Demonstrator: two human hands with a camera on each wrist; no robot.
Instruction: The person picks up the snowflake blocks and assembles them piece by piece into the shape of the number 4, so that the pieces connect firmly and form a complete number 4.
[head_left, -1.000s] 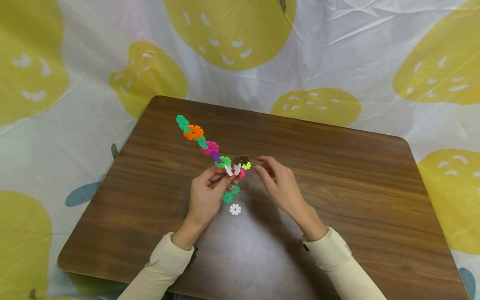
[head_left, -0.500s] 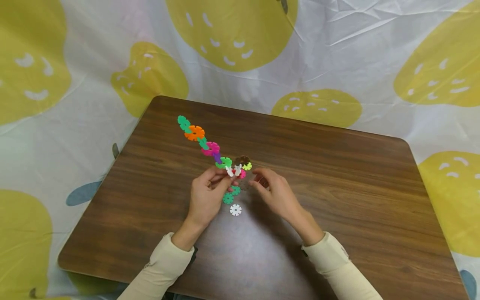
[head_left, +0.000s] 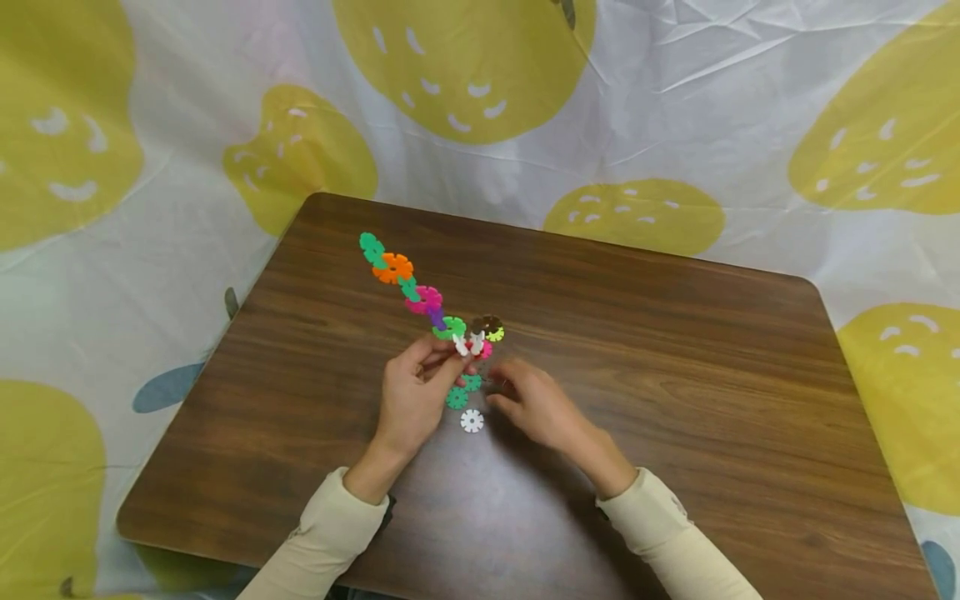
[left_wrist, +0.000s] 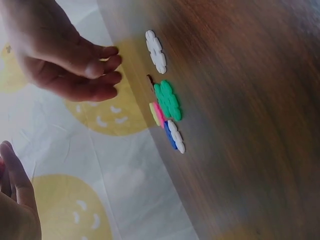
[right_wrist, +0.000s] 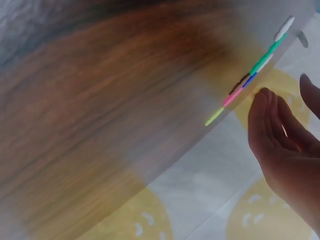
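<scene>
The reference landmark is the white disc (head_left: 471, 421), a loose notched plastic connector piece that lies flat on the brown wooden table (head_left: 675, 400).

The left hand (head_left: 411, 392) sits just left of and beyond the white disc. Its thumb and fingers are curled together and pinch the near end of the disc chain (head_left: 420, 293), a row of interlocked green, orange, pink and purple pieces. The chain runs away from the white disc toward the far left corner of the table. Judged from the grip point, holding the chain at its near end keeps the joint accessible and steady for adding pieces.

The right hand (head_left: 528, 400) lies just right of the white disc, palm down and low over the table. Its fingers are loosely bent and close together, with the tips near the loose green discs (head_left: 462, 390). These two pieces lie between the white disc and the chain end. The head view shows no piece held in this hand; whether the fingertips touch a piece cannot be told. In the left wrist view the fingers (left_wrist: 97, 70) hover beside the pieces, apart from them.

A small cluster of brown, yellow-green and pink discs (head_left: 486, 332) lies beyond the white disc, just beside the pinched chain end. A yellow-patterned cloth (head_left: 150, 125) surrounds the table.
</scene>
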